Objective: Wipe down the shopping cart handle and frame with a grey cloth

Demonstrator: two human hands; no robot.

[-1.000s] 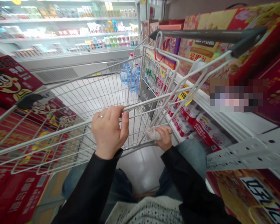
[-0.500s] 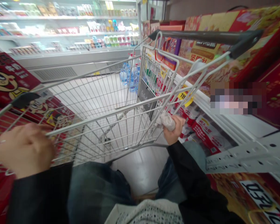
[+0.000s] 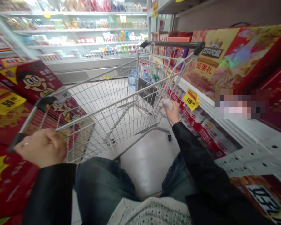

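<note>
A wire shopping cart stands slantwise in front of my knees, its dark handle bar toward the right-hand shelf. My left hand, a ring on one finger, is closed around the rim at the cart's near left corner. In my right hand is a crumpled whitish cloth, held against the wires at the basket's near right end. A dark panel with pale markings hangs inside the basket by the handle end. The fingertips of my left hand are hidden.
Red gift boxes fill the right shelf, above wrapped bottle packs and a yellow price tag. Red cartons are stacked close on the left. A refrigerated display runs across the back, with large water bottles before it.
The cart has shifted away from me, its handle end moving left in view. Both hands have moved with it, the cloth still in my right hand. My view has tipped up slightly.
</note>
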